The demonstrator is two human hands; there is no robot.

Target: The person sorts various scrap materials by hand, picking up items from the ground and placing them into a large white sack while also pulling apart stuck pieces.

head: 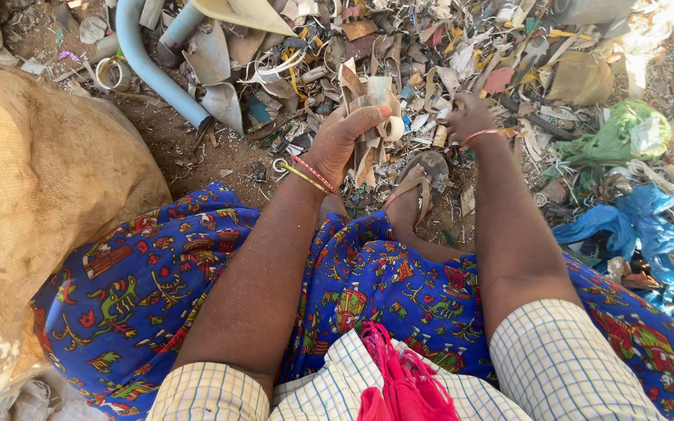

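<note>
My left hand [342,134] grips a bundle of flat beige scrap strips [367,101] that stick up and hang down past my fingers, with a small pale ring-shaped piece at my fingertips. My right hand [470,115] reaches palm-down into the scrap heap [431,47] just right of the bundle; its fingers are bent among the pieces and I cannot see if they hold anything. Bangles circle both wrists. My foot in a brown sandal [419,181] rests between my arms.
A large tan sack [33,179] stands at the left. A pale blue curved pipe [154,74] lies on the dirt at the upper left. Green plastic [622,132] and blue plastic sheeting [641,226] lie at the right. Blue patterned cloth [157,288] covers my knees.
</note>
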